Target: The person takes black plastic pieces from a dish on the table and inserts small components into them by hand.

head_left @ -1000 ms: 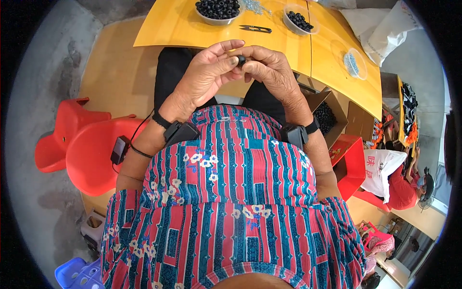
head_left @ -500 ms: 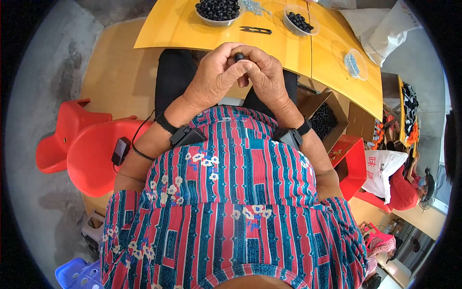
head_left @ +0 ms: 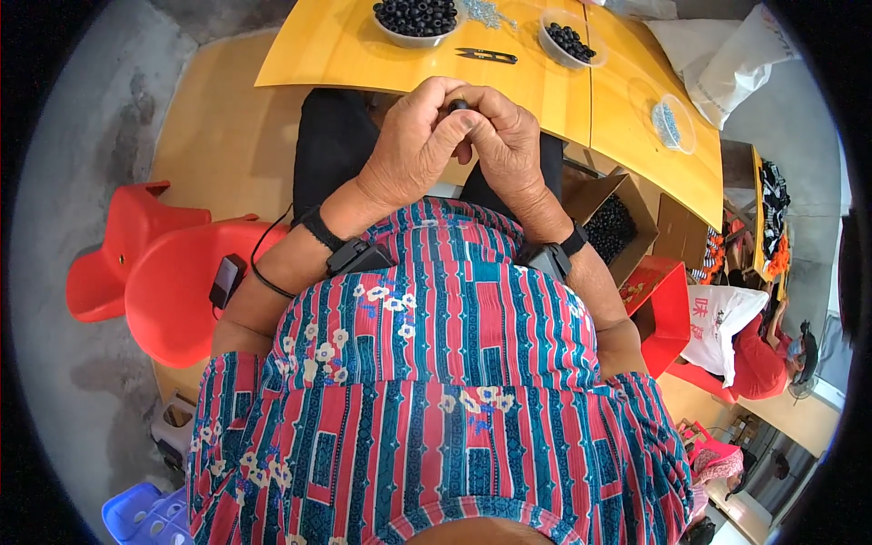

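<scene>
My left hand [head_left: 411, 141] and my right hand [head_left: 505, 136] meet just in front of the yellow table's near edge, above my lap. Between their thumbs and curled fingers is a small round black bead [head_left: 459, 105], partly covered by the fingertips. Both hands are closed around it. Beyond them on the table lie black thread snips [head_left: 487, 55]. A clear bowl [head_left: 418, 40] heaped with black beads stands behind the snips to the left, with small pale-blue pieces [head_left: 486, 13] scattered beside it.
A second bowl of black beads [head_left: 569, 44] and a tub of pale-blue pieces [head_left: 670, 125] stand on the yellow table [head_left: 345, 54]. Under its right side sits a cardboard box of black beads [head_left: 610, 227]. Red chairs [head_left: 173, 282] are at my left, and another person [head_left: 761, 359] sits far right.
The bead has turned or sunk slightly between my fingers, and less of it shows. Both hands stay in nearly the same place.
</scene>
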### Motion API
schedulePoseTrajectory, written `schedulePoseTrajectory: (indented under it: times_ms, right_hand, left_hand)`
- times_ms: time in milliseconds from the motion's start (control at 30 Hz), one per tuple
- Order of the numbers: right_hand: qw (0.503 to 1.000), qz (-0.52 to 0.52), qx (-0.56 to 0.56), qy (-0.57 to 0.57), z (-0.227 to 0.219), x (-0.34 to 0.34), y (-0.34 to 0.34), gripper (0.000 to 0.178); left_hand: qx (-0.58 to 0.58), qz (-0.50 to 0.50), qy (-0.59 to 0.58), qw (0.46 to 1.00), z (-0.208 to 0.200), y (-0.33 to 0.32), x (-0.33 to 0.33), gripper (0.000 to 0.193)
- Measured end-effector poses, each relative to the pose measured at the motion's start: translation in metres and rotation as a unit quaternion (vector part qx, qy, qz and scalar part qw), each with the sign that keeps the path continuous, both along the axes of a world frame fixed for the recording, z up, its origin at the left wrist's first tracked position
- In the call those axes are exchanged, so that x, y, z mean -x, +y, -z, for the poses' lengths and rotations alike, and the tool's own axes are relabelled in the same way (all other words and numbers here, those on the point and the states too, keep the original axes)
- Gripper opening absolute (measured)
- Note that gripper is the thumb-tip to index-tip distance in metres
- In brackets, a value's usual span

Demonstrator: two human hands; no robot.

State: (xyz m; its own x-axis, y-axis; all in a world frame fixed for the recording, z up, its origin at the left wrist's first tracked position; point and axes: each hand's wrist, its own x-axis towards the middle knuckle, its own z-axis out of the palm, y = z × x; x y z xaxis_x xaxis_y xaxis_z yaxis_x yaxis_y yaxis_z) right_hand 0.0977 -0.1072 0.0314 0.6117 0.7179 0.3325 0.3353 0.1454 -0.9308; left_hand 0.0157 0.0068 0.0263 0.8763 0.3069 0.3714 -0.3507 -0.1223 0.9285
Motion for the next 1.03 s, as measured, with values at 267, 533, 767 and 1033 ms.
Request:
schedulePoseTrajectory:
  times_ms: [267,533,767,1033]
  right_hand:
    - [0.938,-0.062,-0.040,0.339,0.006,-0.021,-0.009,0.024]
    - [0.877,-0.057,-0.105,0.464,0.011,-0.028,-0.006,0.032]
    - [0.828,-0.015,-0.138,0.543,0.020,-0.059,0.003,0.026]
    - [0.913,0.139,-0.086,0.373,0.006,-0.092,-0.039,0.027]
  left_hand:
    - [0.272,0.086,0.071,0.956,0.010,0.005,0.003,0.054]
    - [0.333,0.081,0.132,0.930,0.025,0.005,0.002,0.047]
    - [0.366,0.077,0.146,0.916,0.031,0.021,-0.014,0.044]
    - [0.374,0.041,0.194,0.906,0.026,-0.003,0.020,0.044]
